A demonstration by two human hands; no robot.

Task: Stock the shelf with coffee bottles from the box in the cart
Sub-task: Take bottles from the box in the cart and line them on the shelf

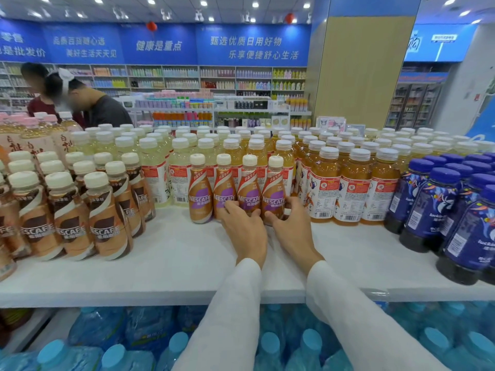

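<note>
Across the white shelf (pixel 174 253), smooth bare board lies open from front edge to four glossy, waisted plastic coffee bottles (pixel 199 194) standing in a row; left hand (pixel 242 231) curls fingers round the third bottle (pixel 249 183), right hand (pixel 290 223) round the fourth bottle (pixel 274 186).

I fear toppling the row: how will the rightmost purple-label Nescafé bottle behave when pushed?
The rightmost purple-label Nescafé bottle stands tall on a small base; a high push probably tips it. It looks full, likely heavy for its size. The smooth white shelf may let it slide.
</note>
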